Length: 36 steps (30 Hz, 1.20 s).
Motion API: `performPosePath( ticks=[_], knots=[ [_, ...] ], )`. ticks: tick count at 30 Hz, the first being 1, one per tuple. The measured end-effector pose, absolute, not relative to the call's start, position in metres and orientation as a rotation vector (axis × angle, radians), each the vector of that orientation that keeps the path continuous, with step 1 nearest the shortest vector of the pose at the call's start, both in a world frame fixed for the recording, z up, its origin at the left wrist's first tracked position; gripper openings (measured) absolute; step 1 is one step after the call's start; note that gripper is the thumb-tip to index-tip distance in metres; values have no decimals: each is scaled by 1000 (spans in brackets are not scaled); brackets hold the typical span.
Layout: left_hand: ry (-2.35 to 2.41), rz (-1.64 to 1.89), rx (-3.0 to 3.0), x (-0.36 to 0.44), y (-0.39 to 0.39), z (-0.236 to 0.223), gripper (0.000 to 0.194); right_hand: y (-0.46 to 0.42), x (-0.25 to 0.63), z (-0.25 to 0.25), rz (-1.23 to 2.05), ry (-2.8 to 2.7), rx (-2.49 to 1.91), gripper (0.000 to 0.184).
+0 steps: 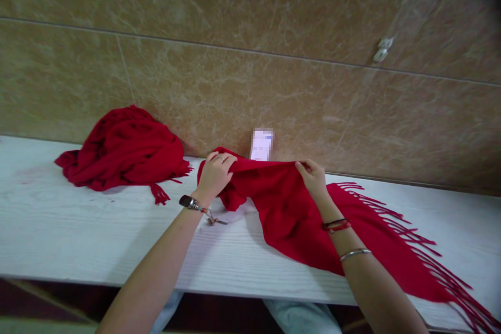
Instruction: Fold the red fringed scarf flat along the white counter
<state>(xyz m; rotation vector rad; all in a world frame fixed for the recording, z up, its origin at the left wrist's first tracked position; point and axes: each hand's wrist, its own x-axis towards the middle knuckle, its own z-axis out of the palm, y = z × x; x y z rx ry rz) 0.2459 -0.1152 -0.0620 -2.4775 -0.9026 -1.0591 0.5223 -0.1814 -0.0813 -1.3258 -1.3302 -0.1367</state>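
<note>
Right forearm, across red scarf; left fingers curled over its far edge, right fingers pinching — level, even tension smooths best.

Is a red scarf, drawn straight between both grips, bunched by the left, spread and fringed beyond the right.

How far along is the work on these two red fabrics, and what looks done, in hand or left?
Nothing looks clearly finished. In hand is the long red fringed scarf: the left hand and right hand hold its upper edge stretched between them. Left, probably, are its fringed end, lying spread on the white wood-grain surface, and the untouched, loosely heaped red tasselled cloth.
</note>
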Motion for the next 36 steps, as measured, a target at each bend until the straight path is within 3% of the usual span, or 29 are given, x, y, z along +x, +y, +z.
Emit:
performPosePath(
  ticks=[6,10,15,21,29,36],
  knots=[
    [-1010,-1465,-2420,220,-102,-48,27,-188,539,-74,-312,-1144,-1310,28],
    [-979,-1262,-2830,226,-96,-57,25,-181,534,-86,-338,-1515,-1496,22],
    [-952,-872,-3017,240,-101,-68,14,-180,500,-95,-402,-1889,-1366,25],
    [-921,-957,-2871,244,-102,-72,22,-195,447,-100,-387,-2195,-1310,42],
    [-720,-1107,-2820,252,-113,-73,25,-192,439,-106,-486,-1964,-1473,51],
    [-666,-1126,-2744,253,-120,-70,19,-189,445,-105,-455,-1899,-1347,22]
  ],
)
